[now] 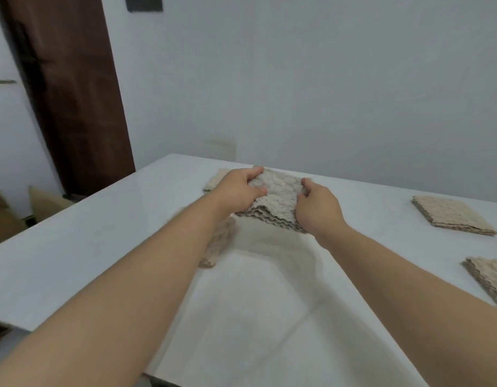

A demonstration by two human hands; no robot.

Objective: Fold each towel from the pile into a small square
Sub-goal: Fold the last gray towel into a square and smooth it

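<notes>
A beige textured towel [278, 198], folded into a thick square, is lifted a little above the white table [88, 247]. My left hand [237, 191] grips its left edge with the thumb on top. My right hand [317, 206] grips its right edge. Behind my left hand lies another beige towel [216, 178], mostly hidden. A further beige towel [218, 244] shows under my left forearm, partly covered.
Two folded beige squares lie at the right: one [452, 215] farther back, one [490, 277] at the frame edge. A white wall stands behind the table. A dark brown door [65, 93] and cardboard boxes [7, 216] are at the left.
</notes>
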